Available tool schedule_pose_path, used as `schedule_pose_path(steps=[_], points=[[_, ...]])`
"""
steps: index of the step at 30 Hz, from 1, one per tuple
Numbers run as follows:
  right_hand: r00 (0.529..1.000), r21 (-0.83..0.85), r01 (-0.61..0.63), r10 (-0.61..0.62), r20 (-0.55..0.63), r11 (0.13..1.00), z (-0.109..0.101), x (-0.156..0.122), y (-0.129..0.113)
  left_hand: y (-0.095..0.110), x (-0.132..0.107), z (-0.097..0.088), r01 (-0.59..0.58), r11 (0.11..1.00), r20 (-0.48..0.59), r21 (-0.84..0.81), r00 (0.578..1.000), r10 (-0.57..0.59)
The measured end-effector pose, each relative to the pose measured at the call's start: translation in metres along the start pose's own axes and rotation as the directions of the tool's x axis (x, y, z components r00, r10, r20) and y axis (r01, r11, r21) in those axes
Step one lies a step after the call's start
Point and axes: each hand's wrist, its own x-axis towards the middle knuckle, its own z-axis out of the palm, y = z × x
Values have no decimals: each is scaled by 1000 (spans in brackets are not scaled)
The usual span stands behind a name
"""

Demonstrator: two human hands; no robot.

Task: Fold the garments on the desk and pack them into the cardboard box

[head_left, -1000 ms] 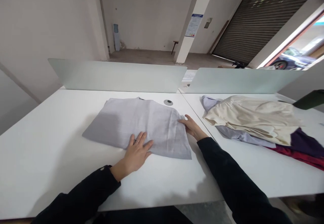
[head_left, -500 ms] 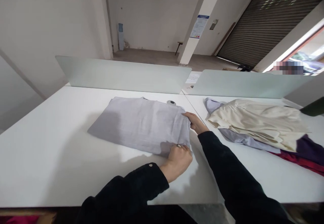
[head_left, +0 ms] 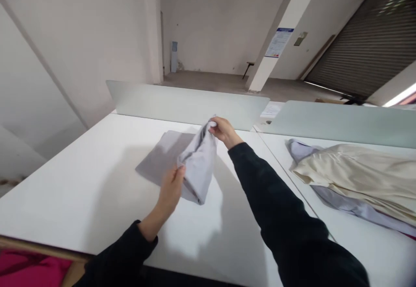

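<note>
Pale grey shirt point(head_left: 198, 166) at centre of white table point(head_left: 97, 200): one part raised off the tabletop in a loose, bulging fold, remainder lying flat toward 10 o'clock. Left hand point(head_left: 170, 187) at 7 o'clock of the raised fold: fingers point(head_left: 177, 176) closed, gripping the cloth on its near side. Right hand point(head_left: 224, 132) at 1 o'clock of the same fold: fingertips point(head_left: 213, 124) pinched on the upper corner. Black sleeves point(head_left: 286, 200) on both arms. At 3 o'clock, on adjoining table point(head_left: 364, 252): cream garment point(head_left: 354, 174) lying over pale blue shirt point(head_left: 302, 150). At 7 o'clock, beyond the near table edge: magenta cloth point(head_left: 29, 265). Along far table edge: frosted divider panels point(head_left: 185, 105).
</note>
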Motion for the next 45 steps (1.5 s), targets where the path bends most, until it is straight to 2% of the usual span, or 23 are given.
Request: schedule_pose_path(steps=[2,4,7,9,11,15,16,18,20,22,25,28,31,35,38,40,42,43,45], points=[[998,-52,-6,8,54,999,47,12,11,2,11,-24,34,990,-118,-140,992,-51],[993,-109,-31,43,113,994,85,19,30,1,21,-46,61,967,-207,-246,972,-114],[971,-215,-52,100,218,975,119,21,68,-11,32,-76,102,926,-318,-364,921,-226],[959,-300,-24,106,261,954,124,21,91,-22,36,-94,146,902,-338,-407,893,-297],[962,-389,37,73,264,921,118,26,104,-31,37,-109,195,892,-312,-407,888,-337],[970,-573,162,-22,244,803,93,48,104,-33,38,-125,266,925,-246,-273,910,-335],[965,-626,198,-38,259,755,89,54,102,-31,38,-126,278,934,-240,-223,913,-329],[941,-744,298,-52,335,598,86,63,102,-29,38,-128,294,948,-247,-124,916,-317],[908,-820,395,-37,418,415,91,66,108,-29,38,-128,301,953,-269,-33,916,-298],[887,-843,446,-22,461,300,98,66,117,-30,37,-128,292,955,-283,46,921,-268],[885,-851,460,-48,464,254,111,66,121,-28,35,-130,248,956,-260,159,944,-202],[887,-856,461,-111,448,233,123,73,114,-22,34,-135,186,940,-222,286,967,-124],[874,-852,483,-175,454,203,137,80,113,-18,37,-146,167,898,-257,408,964,-63],[863,-847,503,-156,481,171,151,78,140,-23,41,-160,289,758,-305,584,944,-125],[860,-842,510,-129,493,178,154,74,161,-26,39,-160,287,550,-242,784,958,-154],[845,-824,534,-126,519,187,151,74,164,-25,35,-156,222,321,-211,921,975,-69],[829,-806,559,-129,544,197,140,78,158,-25,26,-149,109,101,-118,989,989,90],[822,-797,569,-136,552,202,130,81,152,-25,21,-145,46,20,-49,999,982,181],[824,-797,567,-162,543,209,101,88,137,-27,8,-134,-94,-82,117,992,934,337]])
